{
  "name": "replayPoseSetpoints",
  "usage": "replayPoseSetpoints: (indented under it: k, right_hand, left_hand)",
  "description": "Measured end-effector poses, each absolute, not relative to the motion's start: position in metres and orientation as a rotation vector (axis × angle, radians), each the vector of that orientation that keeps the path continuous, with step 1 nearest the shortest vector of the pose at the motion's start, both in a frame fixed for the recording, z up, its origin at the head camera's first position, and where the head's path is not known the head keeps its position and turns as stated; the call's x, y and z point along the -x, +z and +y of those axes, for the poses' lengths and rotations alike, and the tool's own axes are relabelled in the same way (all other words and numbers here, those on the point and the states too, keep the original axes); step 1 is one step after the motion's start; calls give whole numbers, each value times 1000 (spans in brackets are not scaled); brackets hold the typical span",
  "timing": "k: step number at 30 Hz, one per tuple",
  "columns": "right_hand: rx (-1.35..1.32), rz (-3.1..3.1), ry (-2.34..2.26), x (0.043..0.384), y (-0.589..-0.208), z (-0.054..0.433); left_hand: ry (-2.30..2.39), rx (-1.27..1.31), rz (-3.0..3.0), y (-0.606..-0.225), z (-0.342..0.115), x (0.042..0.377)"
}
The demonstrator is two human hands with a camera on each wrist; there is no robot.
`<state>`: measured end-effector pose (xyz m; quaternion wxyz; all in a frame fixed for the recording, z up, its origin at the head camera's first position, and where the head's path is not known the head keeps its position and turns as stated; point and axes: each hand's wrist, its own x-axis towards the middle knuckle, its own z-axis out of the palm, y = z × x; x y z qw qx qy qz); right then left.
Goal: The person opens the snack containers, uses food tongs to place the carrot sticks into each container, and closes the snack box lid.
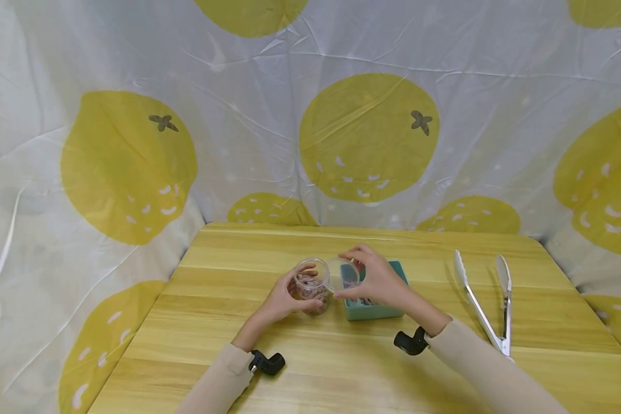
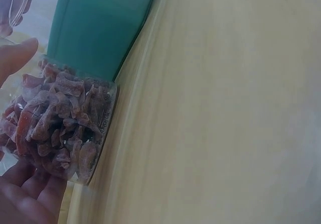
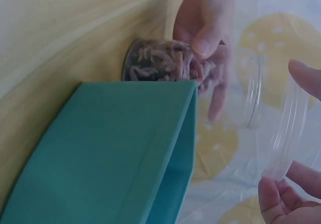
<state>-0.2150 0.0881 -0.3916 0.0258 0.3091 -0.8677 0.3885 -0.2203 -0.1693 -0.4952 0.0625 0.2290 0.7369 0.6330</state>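
Observation:
A clear jar (image 2: 65, 123) stands upright on the table, partly filled with reddish-brown dried strips coated in a pale dust. My left hand (image 1: 284, 296) grips it round the side, thumb in front and fingers behind. In the right wrist view the mouth of the jar (image 3: 253, 91) is uncovered. My right hand (image 1: 375, 279) pinches a clear round lid (image 3: 288, 128) by its edge, tilted just to the right of the jar's mouth and apart from it. Behind the lid sits a teal rectangular box (image 1: 375, 312), open at the top, with some similar pieces in it.
Metal tongs (image 1: 489, 310) lie spread on the right side of the wooden table (image 1: 341, 374). A white curtain (image 1: 248, 126) printed with yellow lemons hangs behind the table and at its sides. Black wrist cameras (image 1: 269, 363) are worn on both forearms.

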Motion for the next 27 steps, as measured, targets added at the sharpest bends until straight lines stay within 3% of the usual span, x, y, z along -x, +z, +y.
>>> replayPoseSetpoints:
  k: [27]
  right_hand:
    - [-1059,-2806,1190,238,-384,46]
  left_hand:
    - [1851,-628,2293,-496,-171,218]
